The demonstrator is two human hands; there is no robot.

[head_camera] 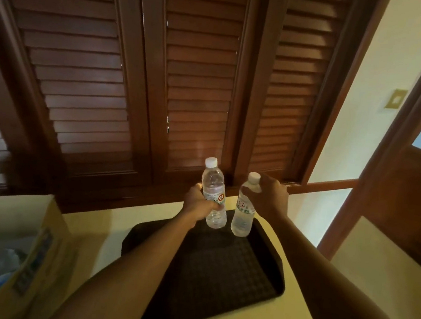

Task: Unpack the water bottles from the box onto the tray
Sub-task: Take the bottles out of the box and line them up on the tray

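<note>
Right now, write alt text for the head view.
Two hands each hold a clear water bottle upright at the far end of a black tray: the left hand grips one bottle's middle, the right hand another's neck. A cardboard box sits left; louvred wooden shutters stand behind.

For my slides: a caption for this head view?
Left hand and right hand each set a water bottle at the black tray's far edge.

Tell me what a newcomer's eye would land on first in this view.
Two clear water bottles with white caps at the far edge of the dark tray stand out first: the left hand grips the left bottle by its middle, and the right hand holds the right bottle near its neck. Behind them, dark wooden louvred shutters fill the upper view. A cardboard box sits at the lower left.
</note>
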